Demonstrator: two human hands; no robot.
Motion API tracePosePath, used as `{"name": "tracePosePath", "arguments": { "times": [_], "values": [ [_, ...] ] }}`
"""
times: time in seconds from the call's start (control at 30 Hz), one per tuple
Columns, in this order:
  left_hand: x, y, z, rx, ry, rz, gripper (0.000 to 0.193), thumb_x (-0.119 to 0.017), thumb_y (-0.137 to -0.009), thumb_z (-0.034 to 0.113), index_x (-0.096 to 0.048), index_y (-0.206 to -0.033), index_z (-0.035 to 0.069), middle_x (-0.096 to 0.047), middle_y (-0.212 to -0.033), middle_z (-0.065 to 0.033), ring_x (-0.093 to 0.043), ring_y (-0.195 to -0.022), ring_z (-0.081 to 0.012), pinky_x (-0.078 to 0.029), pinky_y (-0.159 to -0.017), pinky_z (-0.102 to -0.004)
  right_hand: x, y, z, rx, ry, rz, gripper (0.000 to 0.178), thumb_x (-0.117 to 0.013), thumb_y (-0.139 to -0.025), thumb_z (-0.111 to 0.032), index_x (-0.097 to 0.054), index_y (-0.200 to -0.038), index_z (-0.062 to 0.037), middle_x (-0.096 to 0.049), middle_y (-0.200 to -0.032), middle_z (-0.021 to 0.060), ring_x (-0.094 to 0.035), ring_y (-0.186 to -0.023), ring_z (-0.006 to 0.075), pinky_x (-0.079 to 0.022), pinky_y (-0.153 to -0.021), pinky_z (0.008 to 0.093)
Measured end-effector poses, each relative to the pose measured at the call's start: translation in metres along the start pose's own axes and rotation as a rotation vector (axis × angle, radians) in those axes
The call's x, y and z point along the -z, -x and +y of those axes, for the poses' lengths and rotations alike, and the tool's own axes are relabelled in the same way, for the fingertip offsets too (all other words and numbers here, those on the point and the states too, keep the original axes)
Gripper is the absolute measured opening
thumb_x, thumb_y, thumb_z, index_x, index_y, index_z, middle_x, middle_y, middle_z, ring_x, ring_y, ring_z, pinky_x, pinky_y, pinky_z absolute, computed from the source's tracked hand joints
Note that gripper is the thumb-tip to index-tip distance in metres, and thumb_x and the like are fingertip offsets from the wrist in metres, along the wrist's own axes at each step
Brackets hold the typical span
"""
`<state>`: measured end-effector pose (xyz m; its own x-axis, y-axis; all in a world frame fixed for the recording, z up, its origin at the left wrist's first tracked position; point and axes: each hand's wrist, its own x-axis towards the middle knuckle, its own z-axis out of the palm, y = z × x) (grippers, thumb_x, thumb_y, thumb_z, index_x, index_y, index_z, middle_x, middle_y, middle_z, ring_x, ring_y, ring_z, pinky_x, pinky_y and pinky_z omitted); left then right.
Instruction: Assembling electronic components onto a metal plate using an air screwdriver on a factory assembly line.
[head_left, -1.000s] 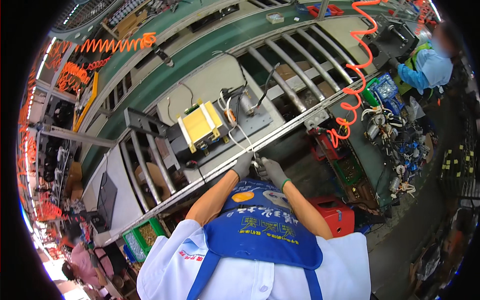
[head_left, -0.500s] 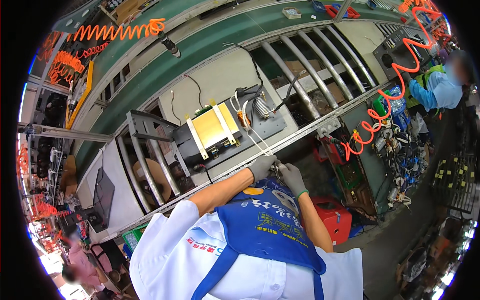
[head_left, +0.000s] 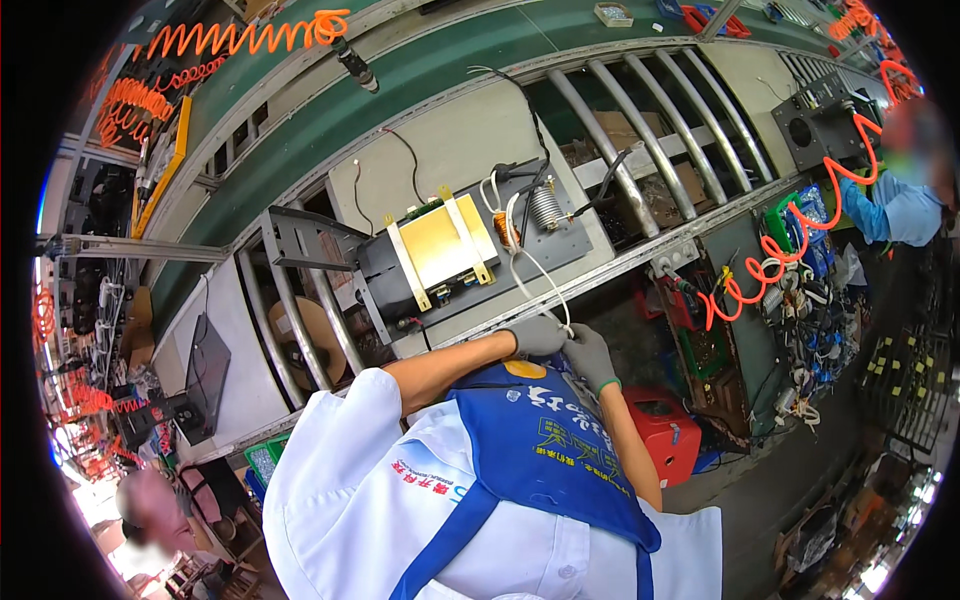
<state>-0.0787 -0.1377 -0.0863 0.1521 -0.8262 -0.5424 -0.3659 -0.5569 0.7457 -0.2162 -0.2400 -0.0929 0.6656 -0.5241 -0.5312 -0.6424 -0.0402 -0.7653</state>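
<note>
White wires (head_left: 553, 280) run from a copper-wound coil (head_left: 504, 229) down to my grey-gloved hands at the bench's near edge. My left hand (head_left: 538, 337) is closed around the wires. The fingertips of my right hand (head_left: 592, 358) pinch at the wire's end, close beside the left. Behind them lies a dark metal plate (head_left: 545, 258) bearing a yellow-topped transformer block (head_left: 450, 243) with pale straps, and a silver spring-like coil (head_left: 545, 205). An upright grey metal bracket (head_left: 312, 238) stands at the plate's left end.
Steel rollers (head_left: 635, 145) flank the pale work board (head_left: 400, 170). An orange coiled air hose (head_left: 790, 262) hangs at the right, above bundled parts. A tool (head_left: 356, 66) dangles from another hose. A red box (head_left: 662, 437) stands beside my right arm. Other people are at both sides.
The white wires now bow in a wider loop to the right. My hands have shifted slightly right and down, with the fingertips closer together. The whole view has turned a little.
</note>
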Motion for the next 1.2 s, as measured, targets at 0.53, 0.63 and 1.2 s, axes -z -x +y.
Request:
{"name": "tracePosePath", "arguments": {
  "times": [0.53, 0.63, 1.2],
  "values": [
    [0.24, 0.033, -0.086, 0.323, -0.369, 1.032, 0.043, -0.046, -0.09, 0.035, -0.062, -0.112, 0.001, -0.065, -0.103, -0.0221, -0.06, -0.103, -0.0374, -0.046, -0.091, -0.045, 0.025, -0.009, 0.039, 0.016, 0.265, -0.2, 0.04, -0.059, -0.078, -0.025, -0.06, -0.114, -0.0088, -0.066, -0.095, 0.022, -0.063, -0.093, 0.0375, -0.049, -0.082, 0.0431],
    [0.199, 0.046, -0.061, 0.159, -0.319, 1.18, 0.039, -0.05, -0.089, 0.029, -0.061, -0.112, -0.001, -0.064, -0.107, -0.0212, -0.058, -0.106, -0.0372, -0.045, -0.09, -0.0448, 0.03, -0.017, 0.058, 0.074, 0.259, -0.168, 0.045, -0.059, -0.077, -0.019, -0.059, -0.119, -0.0049, -0.066, -0.1, 0.022, -0.064, -0.094, 0.0358, -0.049, -0.084, 0.0399],
    [-0.076, -0.056, -0.106, 0.428, 0.232, 1.097, 0.055, -0.066, -0.077, 0.042, -0.056, -0.09, -0.011, -0.062, -0.081, -0.0287, -0.061, -0.074, -0.0389, -0.048, -0.07, -0.0454, 0.073, -0.011, 0.125, -0.008, 0.594, -0.306, 0.038, -0.054, -0.081, -0.031, -0.063, -0.111, -0.0088, -0.064, -0.111, 0.0185, -0.061, -0.105, 0.0358, -0.048, -0.091, 0.0429]
  ]
}}
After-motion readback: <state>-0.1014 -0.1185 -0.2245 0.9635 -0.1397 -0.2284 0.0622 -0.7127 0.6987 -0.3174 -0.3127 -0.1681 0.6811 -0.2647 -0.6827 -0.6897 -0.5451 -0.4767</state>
